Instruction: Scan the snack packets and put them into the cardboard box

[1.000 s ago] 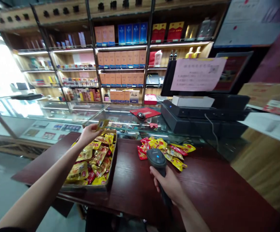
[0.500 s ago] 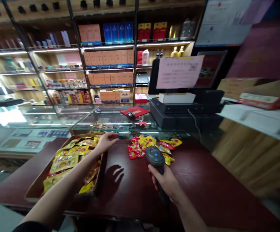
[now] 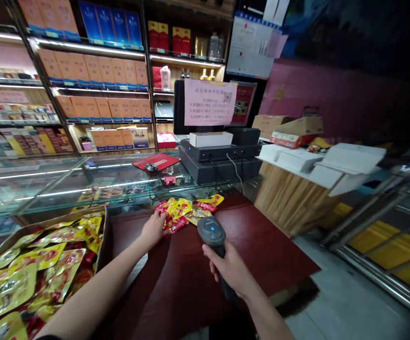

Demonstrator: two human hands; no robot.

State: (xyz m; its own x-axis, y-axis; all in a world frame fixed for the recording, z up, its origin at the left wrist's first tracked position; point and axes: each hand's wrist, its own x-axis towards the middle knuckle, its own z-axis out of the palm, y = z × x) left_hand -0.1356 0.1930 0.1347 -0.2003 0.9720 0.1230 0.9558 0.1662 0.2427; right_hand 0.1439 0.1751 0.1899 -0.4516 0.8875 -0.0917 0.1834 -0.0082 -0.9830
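My left hand is at the left edge of a small pile of shiny snack packets, its fingers curled on a red snack packet. The fingertips are partly hidden among the wrappers. Yellow snack packets lie on top of the pile, with another yellow and red one at its right. My right hand is wrapped round the handle of a dark barcode scanner, held upright over the table with a blue light on its head. At the left stands an open cardboard box full of similar packets.
The dark red table meets a glass counter holding a red mat and a mouse. Behind the pile stands a monitor with a paper notice. Cartons sit on a wooden stand at right, beside a metal railing.
The view has turned to the right. My left hand has moved from above the box's edge to the packet pile. My right hand still holds the scanner.
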